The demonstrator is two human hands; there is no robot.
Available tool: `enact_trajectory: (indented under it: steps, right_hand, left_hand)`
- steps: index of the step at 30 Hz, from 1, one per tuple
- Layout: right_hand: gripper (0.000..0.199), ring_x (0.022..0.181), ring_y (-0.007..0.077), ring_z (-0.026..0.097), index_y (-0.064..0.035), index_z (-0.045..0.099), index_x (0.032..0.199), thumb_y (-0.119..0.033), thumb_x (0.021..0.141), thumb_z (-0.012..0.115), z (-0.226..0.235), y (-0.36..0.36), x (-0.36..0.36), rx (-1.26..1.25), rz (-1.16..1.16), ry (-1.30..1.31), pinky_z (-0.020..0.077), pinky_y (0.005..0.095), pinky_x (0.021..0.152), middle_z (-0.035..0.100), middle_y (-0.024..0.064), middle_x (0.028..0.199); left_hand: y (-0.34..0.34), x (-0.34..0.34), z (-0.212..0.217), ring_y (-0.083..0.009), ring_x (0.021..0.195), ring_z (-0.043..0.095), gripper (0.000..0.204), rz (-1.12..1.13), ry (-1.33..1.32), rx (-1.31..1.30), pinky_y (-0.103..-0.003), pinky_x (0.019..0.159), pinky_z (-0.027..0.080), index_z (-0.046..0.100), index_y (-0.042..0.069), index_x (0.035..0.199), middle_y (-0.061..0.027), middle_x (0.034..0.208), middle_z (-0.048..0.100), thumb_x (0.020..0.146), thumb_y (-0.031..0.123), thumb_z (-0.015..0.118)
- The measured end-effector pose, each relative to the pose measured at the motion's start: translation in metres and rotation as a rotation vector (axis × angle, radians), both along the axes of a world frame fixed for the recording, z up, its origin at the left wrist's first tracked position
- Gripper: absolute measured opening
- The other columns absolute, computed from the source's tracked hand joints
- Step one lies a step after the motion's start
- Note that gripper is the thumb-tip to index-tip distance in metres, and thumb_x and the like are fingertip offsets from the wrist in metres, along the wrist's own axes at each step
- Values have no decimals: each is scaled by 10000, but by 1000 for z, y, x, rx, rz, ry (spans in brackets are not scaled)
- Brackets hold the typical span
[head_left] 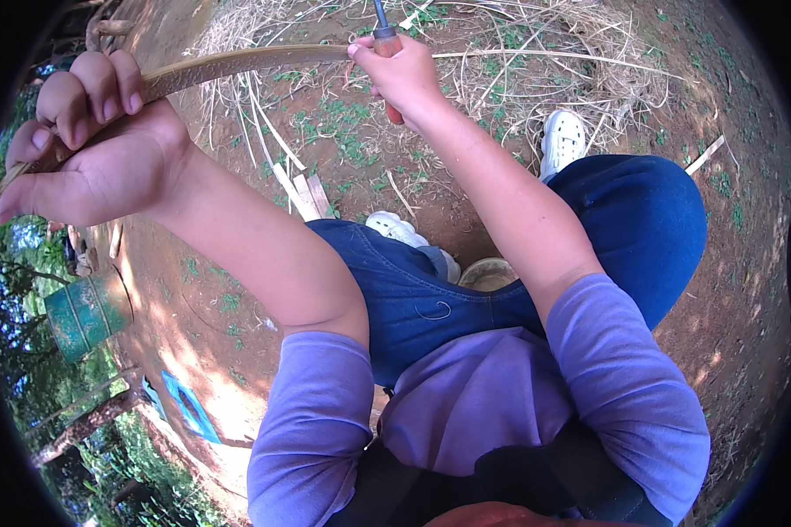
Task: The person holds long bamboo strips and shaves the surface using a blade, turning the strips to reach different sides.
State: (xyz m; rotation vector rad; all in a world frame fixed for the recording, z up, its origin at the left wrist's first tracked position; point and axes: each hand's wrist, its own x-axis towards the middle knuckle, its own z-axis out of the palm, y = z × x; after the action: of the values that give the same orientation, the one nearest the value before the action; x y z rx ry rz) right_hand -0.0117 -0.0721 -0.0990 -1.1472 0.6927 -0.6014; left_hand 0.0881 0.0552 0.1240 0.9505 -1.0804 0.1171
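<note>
Above wide soil (734, 281), I saw the left hand (105, 149) clenching a strip (255, 60) by its edges, the right hand (404, 77) gripping a tool (387, 44).

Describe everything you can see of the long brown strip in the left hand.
The strip is long, flat and brownish, its face roughly mottled; it looks like split bamboo or cane. Held aloft, it appears bowed. The left hand wraps its left end; it runs to the right hand, beside an orange-handled tool. Any continuation is unclear.
</note>
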Motion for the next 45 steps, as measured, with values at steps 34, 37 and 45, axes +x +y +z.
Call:
enact_trajectory:
  steps: [34,37,45]
  right_hand:
    - [330,711,326,691,-36,649,795,-351,848,735,-32,65,-28,-303,181,277,541,433,678,687,149,735]
    - [248,757,350,703,-43,671,825,-290,838,698,-63,58,-39,-293,214,404,548,448,713,711,161,783]
    - [275,740,321,699,-39,671,859,-310,835,714,-52,80,-39,-258,193,389,542,428,707,710,141,776]
  left_hand:
    - [-8,21,-2,-162,504,304,560,534,97,-145,-282,423,245,332,141,847,-30,635,363,1052,638,176]
    - [-5,18,-4,-156,503,306,570,570,104,-154,-282,421,244,341,122,848,-37,638,362,1062,625,180]
    - [-6,19,-6,-154,491,287,530,582,90,-168,-287,410,239,330,117,853,-33,629,348,1081,575,195]
